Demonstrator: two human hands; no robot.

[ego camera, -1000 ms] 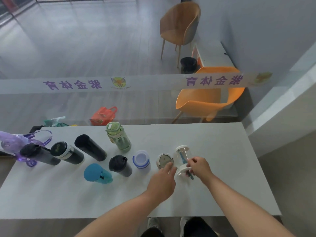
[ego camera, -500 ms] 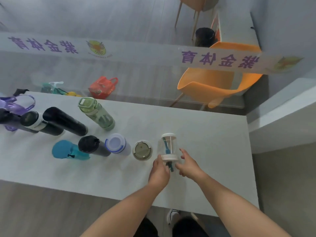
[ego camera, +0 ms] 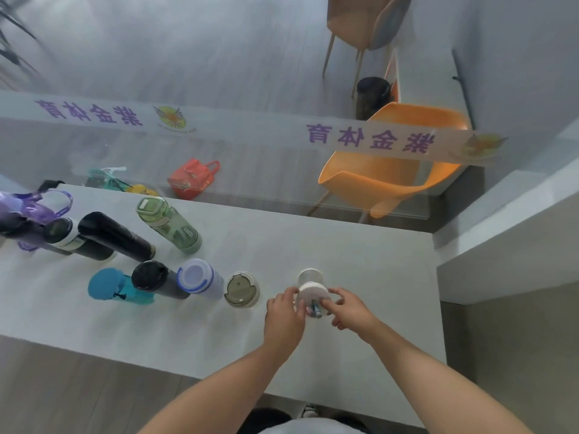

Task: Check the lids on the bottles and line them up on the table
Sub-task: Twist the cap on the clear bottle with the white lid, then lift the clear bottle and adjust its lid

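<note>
A small clear bottle with a white lid and a teal strap stands on the white table. My left hand grips the lid from the left and my right hand from the right. To its left a row runs: an olive-lidded cup, a white bottle with a blue ring, a black bottle, a blue bottle. Behind them stand a green bottle, two black flasks and a purple bottle.
A glass partition with a lettered strip runs along the table's far edge. Behind it are an orange chair, a red bag on the floor and a wooden chair. The table's right end meets a grey ledge.
Both hands have closed in on the clear bottle's white lid, which now faces the camera. The view has tilted further down over the table.
</note>
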